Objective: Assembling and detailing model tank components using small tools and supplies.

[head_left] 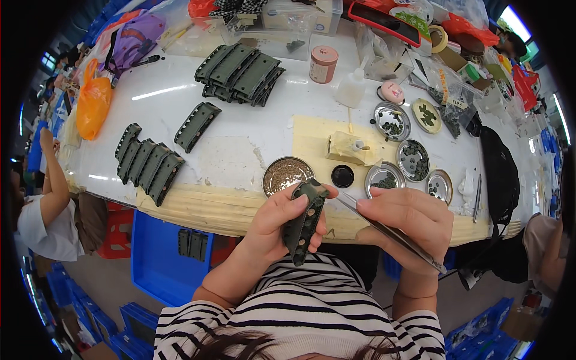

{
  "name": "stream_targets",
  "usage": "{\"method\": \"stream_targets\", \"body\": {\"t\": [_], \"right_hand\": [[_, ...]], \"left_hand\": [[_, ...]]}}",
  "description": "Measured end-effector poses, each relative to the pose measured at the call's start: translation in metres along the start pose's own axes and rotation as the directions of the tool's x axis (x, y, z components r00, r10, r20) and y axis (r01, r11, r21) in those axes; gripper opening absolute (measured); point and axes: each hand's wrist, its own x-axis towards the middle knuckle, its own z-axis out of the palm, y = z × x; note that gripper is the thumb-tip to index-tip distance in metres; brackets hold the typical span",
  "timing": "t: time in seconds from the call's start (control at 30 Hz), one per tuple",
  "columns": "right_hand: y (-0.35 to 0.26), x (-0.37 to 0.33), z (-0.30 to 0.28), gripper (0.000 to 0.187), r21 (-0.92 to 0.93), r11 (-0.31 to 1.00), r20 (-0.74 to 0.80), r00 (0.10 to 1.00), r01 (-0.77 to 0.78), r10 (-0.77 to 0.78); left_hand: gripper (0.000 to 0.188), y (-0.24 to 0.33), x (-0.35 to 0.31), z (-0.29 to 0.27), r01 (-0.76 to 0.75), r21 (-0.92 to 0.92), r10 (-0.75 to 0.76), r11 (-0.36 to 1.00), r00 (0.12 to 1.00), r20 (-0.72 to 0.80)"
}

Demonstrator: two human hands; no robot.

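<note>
By the table's near edge (231, 213), the curled left hand (270, 219) is gripping a tilted dark green strip (305, 223) with round coppery studs (311, 212), while the right hand (417, 221) is pinching tweezers (390, 234) beside it.

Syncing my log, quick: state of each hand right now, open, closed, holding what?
Left hand: closed, grip around a dark green studded piece.
Right hand: closed, holding metal tweezers.

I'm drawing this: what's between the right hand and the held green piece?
The head view shows tips of the tweezers between the right hand and held piece.
</note>
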Motion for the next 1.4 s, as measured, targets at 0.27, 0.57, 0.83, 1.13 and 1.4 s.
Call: {"method": "stream_targets", "body": {"t": [0.27,0.57,0.83,1.13,1.4], "right_hand": [[0.005,0.001,0.002,0.034,0.027,0.999,0.04,0.998,0.048,-0.049],[0.006,0.005,0.004,0.03,0.03,0.997,0.073,0.995,0.071,-0.073],[0.008,0.008,0.006,0.025,0.018,0.994,0.068,0.992,0.109,-0.11],[0.016,0.003,-0.003,0.028,0.11,0.99,0.012,0.996,0.092,-0.093],[0.033,-0.012,-0.003,0.024,0.282,0.959,-0.151,0.988,0.016,0.027]], "left_hand": [[0.043,-0.001,-0.001,0.002,0.012,0.021,-0.012,1.0,1.0,0.003],[0.046,-0.001,0.0,0.008,0.002,0.047,0.001,0.999,0.999,-0.047],[0.045,0.0,0.0,0.003,0.051,0.035,-0.05,0.998,0.998,-0.029],[0.037,0.006,-0.003,0.008,-0.036,0.21,0.049,0.977,0.997,-0.058],[0.026,-0.007,-0.004,0.008,-0.343,0.612,0.419,0.713,0.908,0.022]]}}
